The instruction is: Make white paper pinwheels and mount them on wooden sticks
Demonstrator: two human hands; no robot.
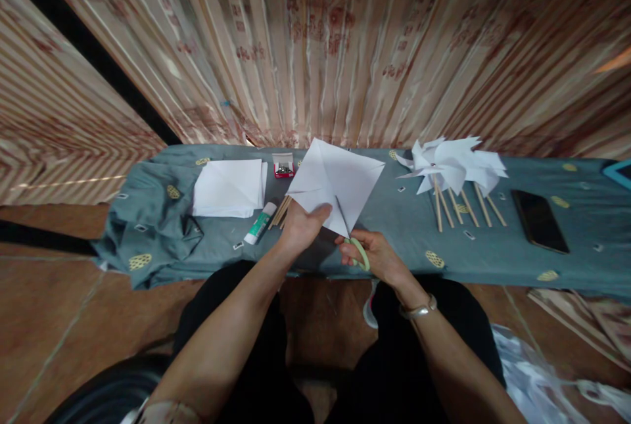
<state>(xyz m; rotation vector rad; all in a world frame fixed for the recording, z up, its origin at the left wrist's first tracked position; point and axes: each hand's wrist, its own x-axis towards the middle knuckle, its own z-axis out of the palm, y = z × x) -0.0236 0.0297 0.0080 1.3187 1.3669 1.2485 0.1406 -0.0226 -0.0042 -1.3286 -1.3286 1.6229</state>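
My left hand (303, 225) pinches the near corner of a creased white paper square (335, 177) and holds it up over the grey-blue cloth (404, 227). My right hand (372, 254) grips green-handled scissors (355, 248). Their blades point up into the sheet along a diagonal fold. A silver bracelet sits on my right wrist.
A stack of white paper (229, 187), a glue stick (260, 223), a small red box of pins (283, 166) and loose wooden sticks (280, 210) lie to the left. Finished paper pinwheels on sticks (453, 167) and a dark phone (539, 220) lie to the right. Patterned curtains hang behind.
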